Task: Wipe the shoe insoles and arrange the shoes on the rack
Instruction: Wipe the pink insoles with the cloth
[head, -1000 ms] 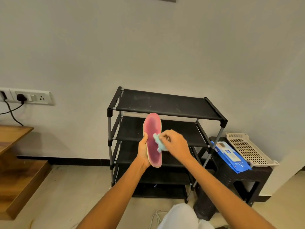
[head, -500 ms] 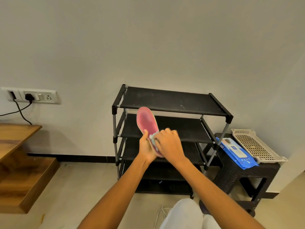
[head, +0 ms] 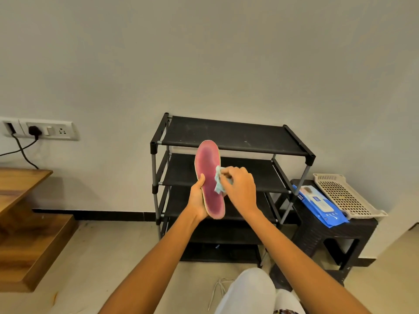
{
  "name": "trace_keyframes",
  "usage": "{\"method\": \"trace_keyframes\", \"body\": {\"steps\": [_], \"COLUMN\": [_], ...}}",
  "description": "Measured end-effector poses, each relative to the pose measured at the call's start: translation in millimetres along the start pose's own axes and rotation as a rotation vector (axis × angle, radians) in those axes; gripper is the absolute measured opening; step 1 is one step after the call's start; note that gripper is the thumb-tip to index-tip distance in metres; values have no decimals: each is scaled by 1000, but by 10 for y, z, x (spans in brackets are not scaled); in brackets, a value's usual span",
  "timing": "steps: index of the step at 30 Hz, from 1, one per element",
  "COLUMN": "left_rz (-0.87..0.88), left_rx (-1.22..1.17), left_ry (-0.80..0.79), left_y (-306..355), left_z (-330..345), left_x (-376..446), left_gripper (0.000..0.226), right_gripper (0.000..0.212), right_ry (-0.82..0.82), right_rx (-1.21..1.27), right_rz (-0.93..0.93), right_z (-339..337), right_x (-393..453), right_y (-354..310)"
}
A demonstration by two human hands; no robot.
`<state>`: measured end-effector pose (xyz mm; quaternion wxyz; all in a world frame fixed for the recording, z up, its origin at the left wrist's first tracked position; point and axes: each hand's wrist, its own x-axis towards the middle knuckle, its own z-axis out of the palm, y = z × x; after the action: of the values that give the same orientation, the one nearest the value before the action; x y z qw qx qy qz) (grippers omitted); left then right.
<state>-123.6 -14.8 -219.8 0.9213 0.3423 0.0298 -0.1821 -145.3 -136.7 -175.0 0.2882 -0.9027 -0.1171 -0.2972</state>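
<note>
A pink insole (head: 207,164) stands nearly upright in front of the black shoe rack (head: 229,137). My left hand (head: 197,199) grips its lower left edge, thumb on the pink face. My right hand (head: 240,190) pinches a crumpled pale blue wipe (head: 218,183) and presses it against the middle of the insole's right side. The rack's shelves that I can see hold no shoes. White shoelaces (head: 217,288) lie on the floor by my knee; the shoe itself is hidden.
A black stool (head: 335,232) right of the rack carries a blue wipes pack (head: 322,203) and a beige perforated tray (head: 347,196). Wooden steps (head: 27,234) rise at the left. A wall socket with a plugged cable (head: 34,131) sits above them.
The insole has tipped back to upright and my right hand with the wipe has slid up from its lower part to its middle. The camera view shifted slightly.
</note>
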Motion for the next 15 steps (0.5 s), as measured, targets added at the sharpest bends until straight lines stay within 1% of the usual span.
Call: {"method": "trace_keyframes", "body": {"steps": [1,2,3,5,8,9,11,12,13,15], "left_rz": [12,6,-2,-12,-42,-43,-46,-47,-45,-51], "left_rx": [17,17,6,-48,-129,-128,-110,-102,-76,17], "left_ry": [2,1,6,17,13,24,37,35,30,37], "left_y": [-23,-36,-44,-24,-23,-39,-74,-72,-61,-57], "left_z": [19,52,66,64,-57,-120,-209,-222,-224,-176], "left_x": [1,-9,-2,5,13,24,18,6,3,-11], "left_gripper": [39,40,41,44,58,60,57,53,49,43], "right_gripper": [16,19,21,22,26,25,17,17,18,18], "right_ry": [-21,-93,-169,-214,-187,-186,-197,-173,-138,-61], "right_rx": [-17,-67,-116,-146,-90,-78,-153,-188,-203,-167], "right_rz": [54,85,95,74,-23,-68,-185,-206,-174,-20], "right_z": [32,72,111,182,254,241,194,182,186,223], "right_x": [70,113,125,11,-343,-447,-490,-432,-357,-188], "right_y": [27,42,27,-83,-279,-306,-226,-180,-144,-110]}}
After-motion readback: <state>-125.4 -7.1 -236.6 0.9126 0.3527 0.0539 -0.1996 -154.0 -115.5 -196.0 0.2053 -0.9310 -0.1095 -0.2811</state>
